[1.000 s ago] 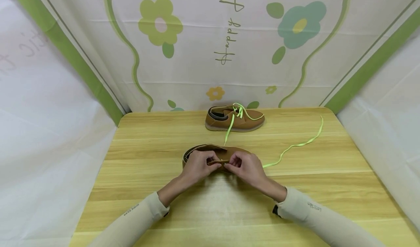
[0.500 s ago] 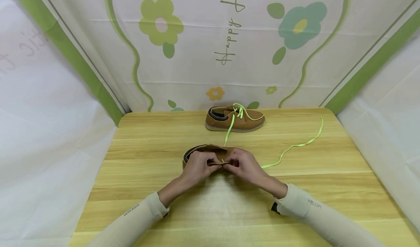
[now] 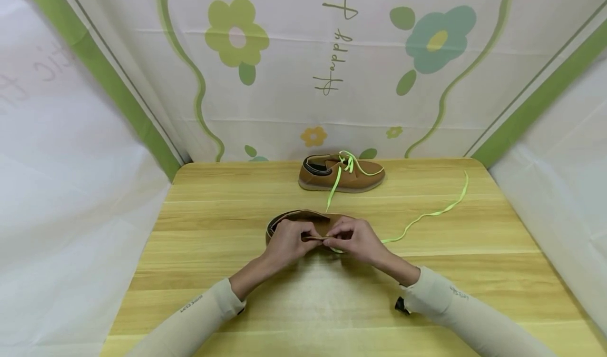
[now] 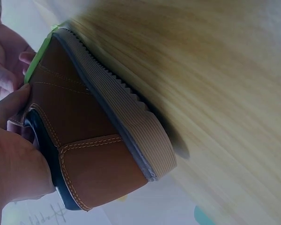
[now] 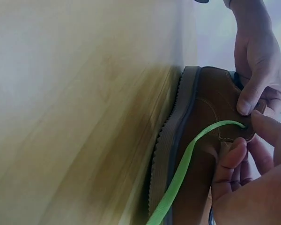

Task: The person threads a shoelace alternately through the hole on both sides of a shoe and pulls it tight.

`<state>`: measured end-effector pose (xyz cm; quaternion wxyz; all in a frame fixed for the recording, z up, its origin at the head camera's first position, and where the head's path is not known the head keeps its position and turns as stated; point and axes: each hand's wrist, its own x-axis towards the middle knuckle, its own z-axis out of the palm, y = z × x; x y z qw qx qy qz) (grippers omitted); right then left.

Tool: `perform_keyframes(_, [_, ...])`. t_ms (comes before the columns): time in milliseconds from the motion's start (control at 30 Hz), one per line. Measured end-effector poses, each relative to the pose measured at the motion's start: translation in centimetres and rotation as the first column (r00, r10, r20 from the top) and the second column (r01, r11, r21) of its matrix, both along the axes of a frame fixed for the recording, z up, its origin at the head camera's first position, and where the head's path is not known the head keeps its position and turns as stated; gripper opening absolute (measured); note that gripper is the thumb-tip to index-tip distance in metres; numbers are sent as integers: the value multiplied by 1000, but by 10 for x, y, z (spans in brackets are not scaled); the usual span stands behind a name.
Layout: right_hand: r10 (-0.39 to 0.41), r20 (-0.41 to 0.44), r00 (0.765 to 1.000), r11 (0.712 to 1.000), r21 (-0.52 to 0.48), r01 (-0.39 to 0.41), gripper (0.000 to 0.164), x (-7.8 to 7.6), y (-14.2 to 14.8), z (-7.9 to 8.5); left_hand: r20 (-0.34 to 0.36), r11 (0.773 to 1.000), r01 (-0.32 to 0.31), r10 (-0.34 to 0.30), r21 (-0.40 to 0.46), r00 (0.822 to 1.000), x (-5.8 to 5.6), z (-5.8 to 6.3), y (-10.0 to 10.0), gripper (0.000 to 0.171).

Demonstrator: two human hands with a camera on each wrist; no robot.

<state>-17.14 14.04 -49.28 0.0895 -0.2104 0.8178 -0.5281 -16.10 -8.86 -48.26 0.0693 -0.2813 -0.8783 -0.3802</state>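
Observation:
A brown leather shoe (image 3: 303, 216) stands on the table with its toe to the right. My left hand (image 3: 290, 240) reaches over its opening and pinches the near lace flap between thumb and fingers. My right hand (image 3: 355, 241) has finger and thumb close together at the flap's front end, beside an eyelet. In the right wrist view, a lime-green shoelace (image 5: 189, 152) comes out of that eyelet and hangs down past the sole. I cannot tell whether the right fingertips hold the lace's end or only the flap.
Behind, a matching brown shoe (image 3: 315, 180) stands with a green lace (image 3: 333, 189) threaded and one end trailing forward. The worked shoe's long lace (image 3: 422, 216) snakes over the wooden table (image 3: 213, 199) to the right. A flower-print cloth (image 3: 280, 99) hangs beyond the table's back edge.
A small bit of lace showed above the flap half a second ago; now green lace shows below the right hand, outside the flap. The left hand keeps its pinch; the view has shifted slightly.

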Motion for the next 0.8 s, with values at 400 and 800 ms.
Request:
perform_keyframes(400, [23,8,1000,990,-141,-21,5,-2,7,13,-15,1000,0,0,8,1000,0,-1,0,13])
perform_keyframes(800, [-78,-36,996,978,-196,70,10,-11,29,28,18,1000,-20,20,0,1000,-1,-2,0,13])
